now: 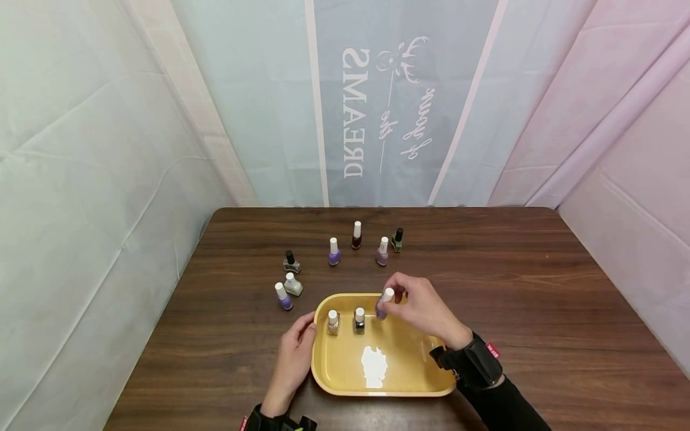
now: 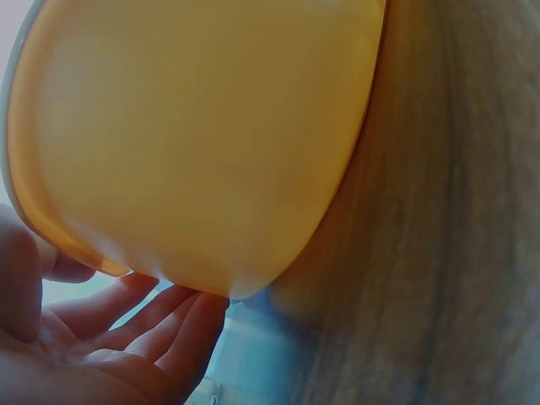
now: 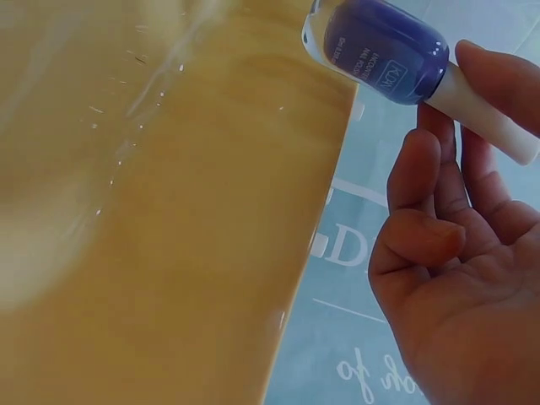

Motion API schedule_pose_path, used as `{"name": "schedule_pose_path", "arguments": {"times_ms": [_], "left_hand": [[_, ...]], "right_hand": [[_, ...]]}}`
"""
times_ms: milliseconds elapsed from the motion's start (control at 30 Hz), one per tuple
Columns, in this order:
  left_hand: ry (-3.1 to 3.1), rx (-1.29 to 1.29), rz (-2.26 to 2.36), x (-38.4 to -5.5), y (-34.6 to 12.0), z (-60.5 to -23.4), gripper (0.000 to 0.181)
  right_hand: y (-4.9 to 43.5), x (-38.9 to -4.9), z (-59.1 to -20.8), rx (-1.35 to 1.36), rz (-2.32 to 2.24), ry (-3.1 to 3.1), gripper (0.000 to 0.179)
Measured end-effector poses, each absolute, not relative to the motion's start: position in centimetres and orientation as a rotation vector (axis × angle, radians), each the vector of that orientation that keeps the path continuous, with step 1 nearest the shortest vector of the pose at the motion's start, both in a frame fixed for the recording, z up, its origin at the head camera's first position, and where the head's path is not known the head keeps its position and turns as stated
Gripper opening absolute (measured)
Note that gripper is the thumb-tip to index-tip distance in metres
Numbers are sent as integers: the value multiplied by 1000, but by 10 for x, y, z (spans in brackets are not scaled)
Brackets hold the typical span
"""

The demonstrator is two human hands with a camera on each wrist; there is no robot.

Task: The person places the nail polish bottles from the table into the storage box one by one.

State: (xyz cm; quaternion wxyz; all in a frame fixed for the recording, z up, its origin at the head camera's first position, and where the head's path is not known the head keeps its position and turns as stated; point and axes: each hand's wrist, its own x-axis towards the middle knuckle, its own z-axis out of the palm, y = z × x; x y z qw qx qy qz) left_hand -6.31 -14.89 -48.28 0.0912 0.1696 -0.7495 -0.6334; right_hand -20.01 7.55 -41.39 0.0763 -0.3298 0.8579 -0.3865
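We're in a curtained-off booth: wood-look tbl (image 1: pixel 539 287) w/ printed cloth (image 1: pixel 401 185) far side, pale sheets (image 1: pixel 81 149) left & right.

Purple bottle (image 3: pixel 386 52) — "NAIL POLISH"; cloth (image 1: pixel 401 108) — "DREAMS"

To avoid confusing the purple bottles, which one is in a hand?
The white-capped purple bottle pinched by the right hand at the far side of the yellow tray; the other purple ones rest on the table.

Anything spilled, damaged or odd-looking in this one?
Just one oddity: the DREAMS lettering on the backdrop runs sideways. No spill is visible, and the two bottles inside the yellow tray stand upright.
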Motion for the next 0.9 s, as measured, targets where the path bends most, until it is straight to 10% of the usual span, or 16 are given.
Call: {"name": "schedule_pose_path", "arguments": {"times_ms": [900], "left_hand": [[-2243,480,-1849,-63,-149,-484,32]], "right_hand": [[76,-199,-426,-985,-1036,2562,20]]}}
